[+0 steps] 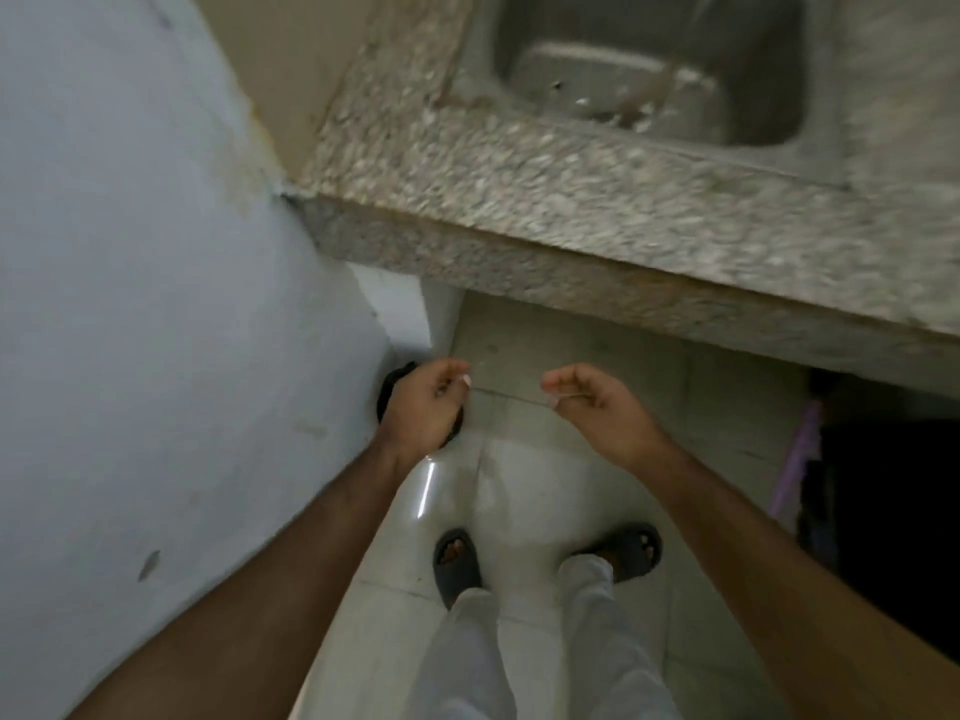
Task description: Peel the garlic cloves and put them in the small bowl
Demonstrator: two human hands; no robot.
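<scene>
I stand at the front edge of the tabletop (597, 215), looking down past it at the tiled floor (524, 491) and my own sandalled feet. Both arms reach forward below the tabletop's front edge, over the floor. My left hand (423, 402) has its fingers loosely curled, and something pale shows at the fingertips; it may be a scrap of garlic skin, but the blur keeps me from saying so, and I cannot tell whether that grip holds anything. My right hand (592, 402) is also loosely curled, with a pale sliver near its fingertips that I cannot make out either.

A dark round thing (390, 387) sits on the floor beside the wall (156, 304), partly hidden under my left hand. It could be a bin.

No garlic cloves and no small bowl are in sight. A steel sink (649, 70) is set into the far right part of the tabletop, and specks lie in its basin.

My judgement is that I am between cloves, perhaps shedding skins away from the work. The next move calls for turning back to wherever the garlic and bowl are, finding an unpeeled clove, and taking it in a fingertip grip.
</scene>
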